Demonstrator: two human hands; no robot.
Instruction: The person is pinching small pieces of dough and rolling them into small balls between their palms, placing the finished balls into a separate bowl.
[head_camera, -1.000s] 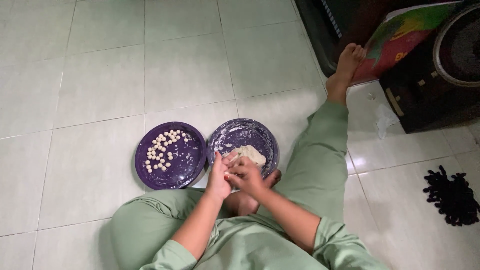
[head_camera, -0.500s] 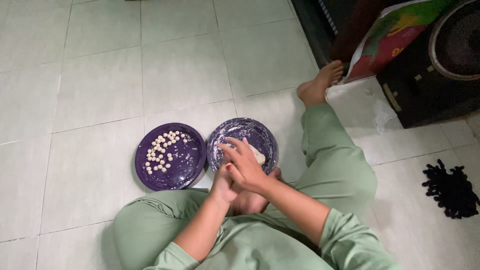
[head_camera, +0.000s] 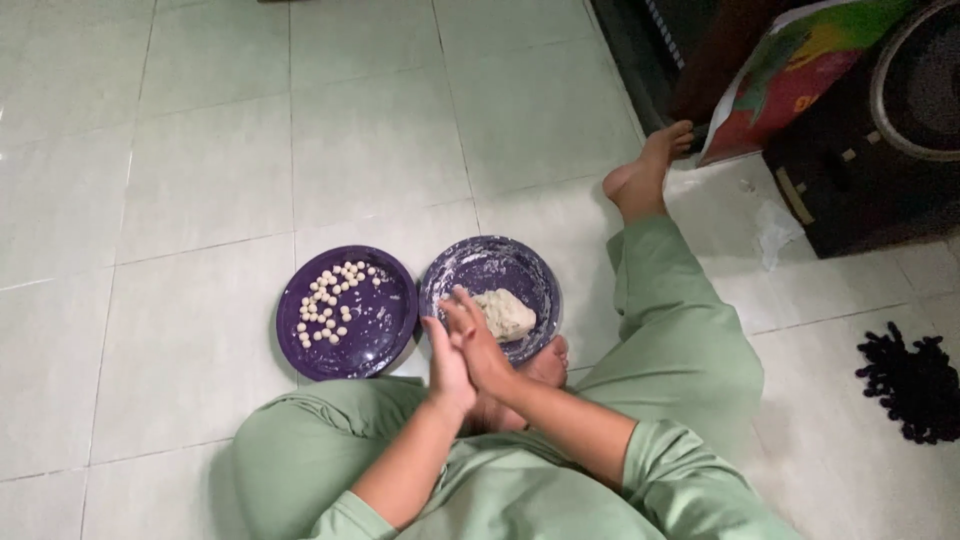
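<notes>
Fingers (head_camera: 462, 305) straight and pressed palm to palm, the left hand (head_camera: 447, 362) and right hand (head_camera: 480, 345) meet above the near rim of a floured purple plate (head_camera: 455, 272) holding a dough lump (head_camera: 504, 313). Whether a piece sits between the palms cannot be told. Uneven pressure could squeeze one out onto the floor tiles (head_camera: 200, 170), missing the neighbouring plate (head_camera: 385, 335) of dough balls (head_camera: 330, 300).

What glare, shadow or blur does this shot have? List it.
Head view: soft glare patches on the floor tiles at left; dim, dark top right corner; pressed-together left hand and right hand slightly motion-blurred; dough lump and small balls reasonably sharp.
</notes>
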